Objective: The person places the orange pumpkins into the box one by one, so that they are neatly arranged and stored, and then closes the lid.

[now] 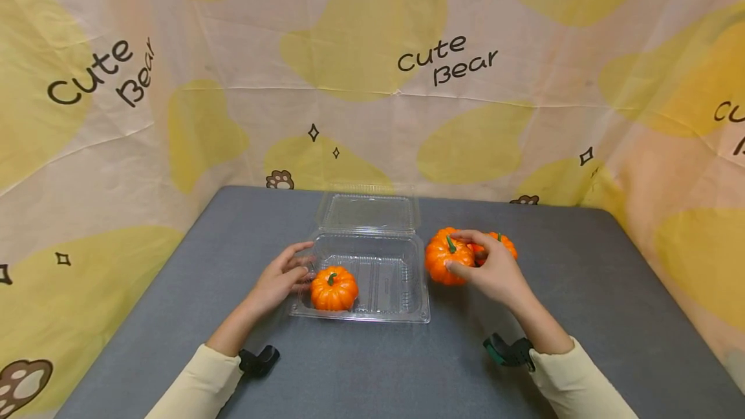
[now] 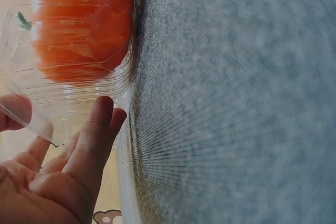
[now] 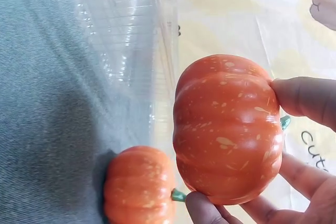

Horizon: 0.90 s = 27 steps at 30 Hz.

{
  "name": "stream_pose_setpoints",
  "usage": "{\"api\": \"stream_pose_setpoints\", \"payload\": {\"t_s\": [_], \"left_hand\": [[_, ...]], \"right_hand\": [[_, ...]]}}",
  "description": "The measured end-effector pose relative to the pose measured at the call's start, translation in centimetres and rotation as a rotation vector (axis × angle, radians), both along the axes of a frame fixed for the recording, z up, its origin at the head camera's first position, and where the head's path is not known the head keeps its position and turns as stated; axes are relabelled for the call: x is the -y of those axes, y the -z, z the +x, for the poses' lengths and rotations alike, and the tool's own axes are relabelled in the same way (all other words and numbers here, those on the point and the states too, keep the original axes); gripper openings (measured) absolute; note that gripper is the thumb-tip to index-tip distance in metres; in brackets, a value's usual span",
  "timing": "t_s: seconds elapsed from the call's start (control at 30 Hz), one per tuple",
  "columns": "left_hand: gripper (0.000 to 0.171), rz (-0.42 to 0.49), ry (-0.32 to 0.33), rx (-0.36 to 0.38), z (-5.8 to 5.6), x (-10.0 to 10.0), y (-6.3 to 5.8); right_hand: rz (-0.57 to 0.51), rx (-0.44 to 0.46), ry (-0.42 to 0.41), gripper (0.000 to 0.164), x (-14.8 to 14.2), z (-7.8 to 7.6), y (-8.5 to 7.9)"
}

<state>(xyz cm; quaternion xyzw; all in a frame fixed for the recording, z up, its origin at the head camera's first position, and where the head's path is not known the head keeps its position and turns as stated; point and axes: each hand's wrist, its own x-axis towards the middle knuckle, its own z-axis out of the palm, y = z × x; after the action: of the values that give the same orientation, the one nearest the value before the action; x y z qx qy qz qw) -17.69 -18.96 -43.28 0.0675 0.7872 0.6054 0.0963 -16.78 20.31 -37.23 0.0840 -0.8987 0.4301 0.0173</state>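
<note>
A clear plastic clamshell container [image 1: 416, 309] lies on the table with its lid tilted back. One small orange pumpkin [image 1: 334, 290] with a green stem sits in its front left corner. At the container's left side, my left hand [image 1: 279, 282] holds the edge, the thumb showing through the plastic and the fingers along the outer wall [image 2: 79, 90]. My right hand [image 1: 495, 270] grips a second orange pumpkin [image 3: 226, 129] between thumb and fingers, raised just right of the container. Partly hidden behind that hand, another orange pumpkin [image 1: 505, 244] rests on the table.
The grey table [image 1: 372, 374] runs back to a cloth backdrop [image 1: 361, 37] with printed words. The raised lid [image 1: 369, 212] stands at the container's far side. Black wrist devices sit at the left wrist [image 1: 260, 361] and the right wrist [image 1: 509, 351].
</note>
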Motion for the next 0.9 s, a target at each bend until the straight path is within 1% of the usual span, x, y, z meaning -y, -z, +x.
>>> {"api": "stream_pose_setpoints", "payload": {"t_s": [0.13,0.33,0.47,0.6,0.9], "left_hand": [[0.051,-0.009,0.0,0.002,0.0,0.1,-0.1],[0.051,-0.008,0.004,0.001,0.0,0.1,0.0],[0.051,-0.01,0.004,0.003,0.0,0.1,0.0],[0.051,-0.017,-0.001,0.001,0.0,0.1,0.0],[0.051,-0.017,0.0,-0.003,0.0,0.1,-0.1]], "right_hand": [[-0.018,-0.009,-0.018,0.051,0.3,-0.2,-0.5],[0.0,-0.003,-0.025,0.049,0.9,-0.5,-1.3],[-0.007,-0.005,-0.043,0.049,1.3,-0.6,-1.7],[-0.027,-0.003,-0.065,0.049,1.8,-0.7,-1.9],[-0.03,0.021,-0.133,0.047,3.1,-0.8,-2.0]]}}
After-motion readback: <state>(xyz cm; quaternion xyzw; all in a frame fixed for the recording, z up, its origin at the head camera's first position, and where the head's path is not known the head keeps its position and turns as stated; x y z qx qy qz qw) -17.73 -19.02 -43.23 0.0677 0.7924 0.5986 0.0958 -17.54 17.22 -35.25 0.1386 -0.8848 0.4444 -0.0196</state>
